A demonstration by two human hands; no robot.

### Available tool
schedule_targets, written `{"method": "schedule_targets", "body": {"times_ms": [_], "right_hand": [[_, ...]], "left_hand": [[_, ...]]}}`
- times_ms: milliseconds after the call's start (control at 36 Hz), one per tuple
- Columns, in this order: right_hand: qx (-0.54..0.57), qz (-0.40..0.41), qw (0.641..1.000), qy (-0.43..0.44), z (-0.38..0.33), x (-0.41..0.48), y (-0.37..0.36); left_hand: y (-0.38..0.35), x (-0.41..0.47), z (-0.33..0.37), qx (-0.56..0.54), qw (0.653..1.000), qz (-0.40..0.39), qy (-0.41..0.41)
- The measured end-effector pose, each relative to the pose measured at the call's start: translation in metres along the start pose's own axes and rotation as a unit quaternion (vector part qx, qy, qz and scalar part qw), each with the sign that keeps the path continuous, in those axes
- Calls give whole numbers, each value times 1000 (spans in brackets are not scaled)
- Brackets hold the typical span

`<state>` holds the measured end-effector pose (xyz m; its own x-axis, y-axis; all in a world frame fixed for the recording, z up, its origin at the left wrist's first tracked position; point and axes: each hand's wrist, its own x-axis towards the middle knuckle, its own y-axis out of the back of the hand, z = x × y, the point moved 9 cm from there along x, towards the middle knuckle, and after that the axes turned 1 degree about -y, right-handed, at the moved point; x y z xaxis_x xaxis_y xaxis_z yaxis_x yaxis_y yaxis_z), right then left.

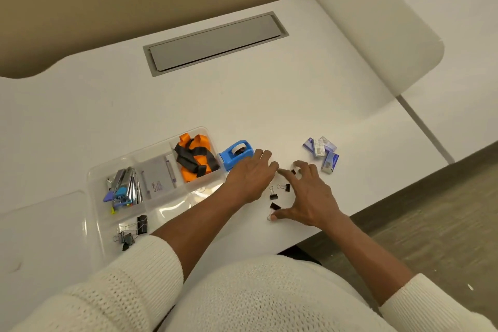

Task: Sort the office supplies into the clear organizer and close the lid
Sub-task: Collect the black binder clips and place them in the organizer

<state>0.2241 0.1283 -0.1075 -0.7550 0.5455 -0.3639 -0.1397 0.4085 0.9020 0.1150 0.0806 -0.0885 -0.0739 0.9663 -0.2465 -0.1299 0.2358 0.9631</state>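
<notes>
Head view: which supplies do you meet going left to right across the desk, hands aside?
staplers → grey Camlin box → orange lanyard → blue tape dispenser → loose binder clips → staple boxes

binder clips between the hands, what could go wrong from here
The loose clips lie near the desk edge; a sweep by the right hand could knock one off. The left arm passes over the organizer, so pulling back might drag it.
</notes>
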Motion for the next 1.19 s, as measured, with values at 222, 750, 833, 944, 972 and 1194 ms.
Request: {"method": "schedule_targets", "body": {"times_ms": [222,750,833,944,972,1194], "right_hand": [[0,35,995,94,-10,8,-11],[113,11,986,120,-15,33,-20],[104,12,988,113,-17,35,-20],[112,12,989,100,-13,35,-20],[120,11,988,97,-12,36,-20],[168,32,982,79,-8,36,-18]], "left_hand": [[-7,0,-3,-30,999,4,17],[-12,9,-4,-114,993,24,37],[-13,11,0,-118,992,19,26],[-14,12,3,-116,993,28,21],[-14,13,2,-116,993,28,19],[-18,16,-6,-103,993,17,63]]}}
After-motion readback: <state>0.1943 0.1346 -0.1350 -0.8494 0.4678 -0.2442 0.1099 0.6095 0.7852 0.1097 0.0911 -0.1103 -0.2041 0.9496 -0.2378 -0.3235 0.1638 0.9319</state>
